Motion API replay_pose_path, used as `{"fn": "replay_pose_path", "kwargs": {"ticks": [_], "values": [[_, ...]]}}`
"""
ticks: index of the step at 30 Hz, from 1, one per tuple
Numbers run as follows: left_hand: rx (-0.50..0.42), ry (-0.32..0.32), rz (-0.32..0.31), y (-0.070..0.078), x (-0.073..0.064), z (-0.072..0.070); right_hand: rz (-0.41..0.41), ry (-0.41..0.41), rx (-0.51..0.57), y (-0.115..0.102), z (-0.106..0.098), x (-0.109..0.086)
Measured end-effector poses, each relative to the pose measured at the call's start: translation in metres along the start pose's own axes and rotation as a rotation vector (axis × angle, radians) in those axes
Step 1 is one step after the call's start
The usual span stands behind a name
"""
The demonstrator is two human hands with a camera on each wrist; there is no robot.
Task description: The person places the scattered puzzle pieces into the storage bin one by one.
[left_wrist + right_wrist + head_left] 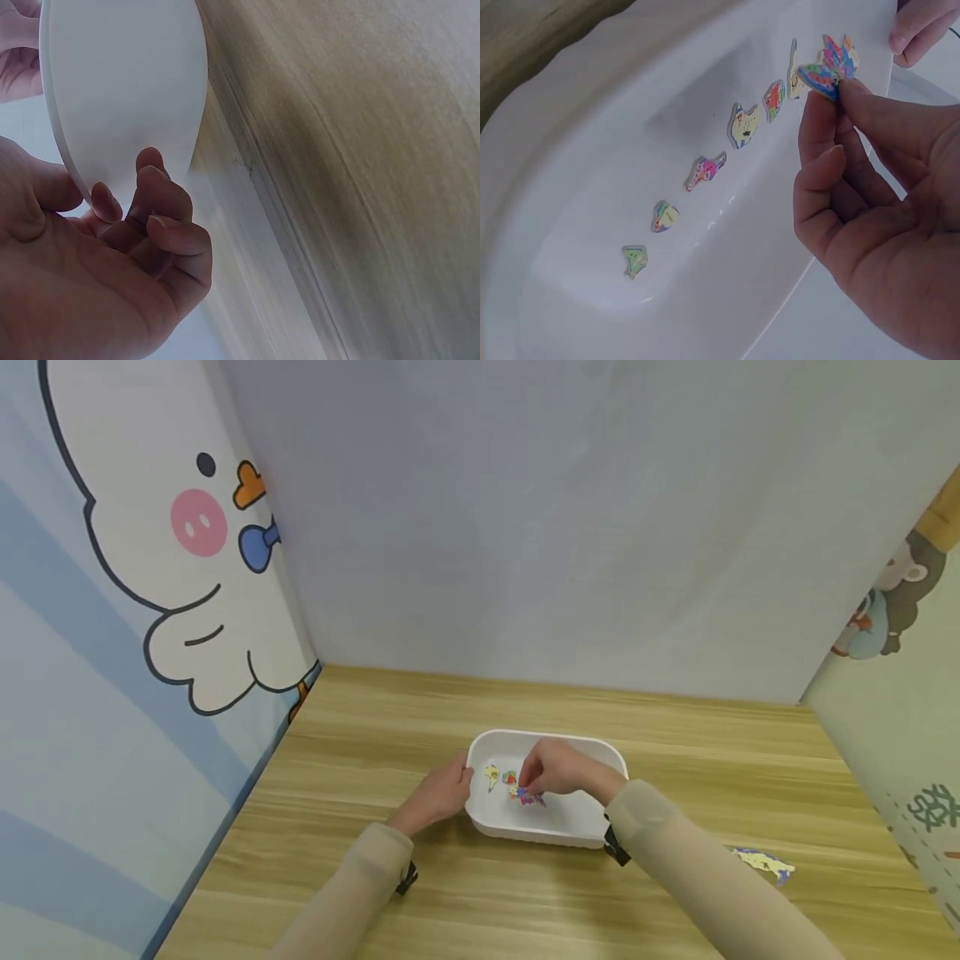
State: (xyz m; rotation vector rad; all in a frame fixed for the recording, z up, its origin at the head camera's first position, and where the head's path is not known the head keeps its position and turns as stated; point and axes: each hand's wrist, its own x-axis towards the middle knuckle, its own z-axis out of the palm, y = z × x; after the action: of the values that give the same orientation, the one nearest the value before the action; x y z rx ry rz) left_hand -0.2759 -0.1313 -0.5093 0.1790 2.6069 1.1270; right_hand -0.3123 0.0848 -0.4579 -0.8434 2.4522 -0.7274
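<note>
A white plastic tray (525, 837) with raised walls stands on the table. At its left end my left hand (442, 789) grips the rim; the left wrist view shows thumb and index finger on either side of the tray wall (124, 90), the other fingers curled outside. My right hand (558, 767) reaches over the tray. Between its thumb and fingertips it pinches a colourful flat piece (829, 71) with a butterfly-like outline. Below it, small printed pieces lie roughly in a row on the tray floor, among them a green one (635, 261), a pink one (705, 171) and a cream one (744, 125).
On the wooden table (360, 735), right of the tray, lies a larger yellow and blue flat piece (765, 862), partly covered by the right sleeve (697, 868). A pale curtain (540, 527) closes off the back, and printed cloths (112, 635) hang at the sides.
</note>
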Motion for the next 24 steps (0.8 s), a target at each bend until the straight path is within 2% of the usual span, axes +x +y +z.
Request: {"fn": "replay_pose_path", "kwargs": {"ticks": [6, 9, 14, 18, 24], "values": [[-0.001, 0.003, 0.006, 0.000, 0.000, -0.001, 0.020, -0.020, -0.062, -0.008, 0.005, 0.011], [0.003, 0.002, 0.012, 0.000, 0.000, -0.002, 0.057, -0.032, -0.100, -0.012, 0.009, 0.017], [0.034, 0.019, 0.047, -0.001, 0.001, -0.001, 0.096, -0.054, -0.161, -0.013, 0.018, 0.026], [0.060, 0.030, 0.070, -0.003, 0.002, 0.001, 0.120, -0.065, -0.172, -0.015, 0.022, 0.029], [0.052, 0.025, 0.065, -0.004, 0.003, 0.001, 0.150, -0.060, -0.157, -0.015, 0.027, 0.031]]}}
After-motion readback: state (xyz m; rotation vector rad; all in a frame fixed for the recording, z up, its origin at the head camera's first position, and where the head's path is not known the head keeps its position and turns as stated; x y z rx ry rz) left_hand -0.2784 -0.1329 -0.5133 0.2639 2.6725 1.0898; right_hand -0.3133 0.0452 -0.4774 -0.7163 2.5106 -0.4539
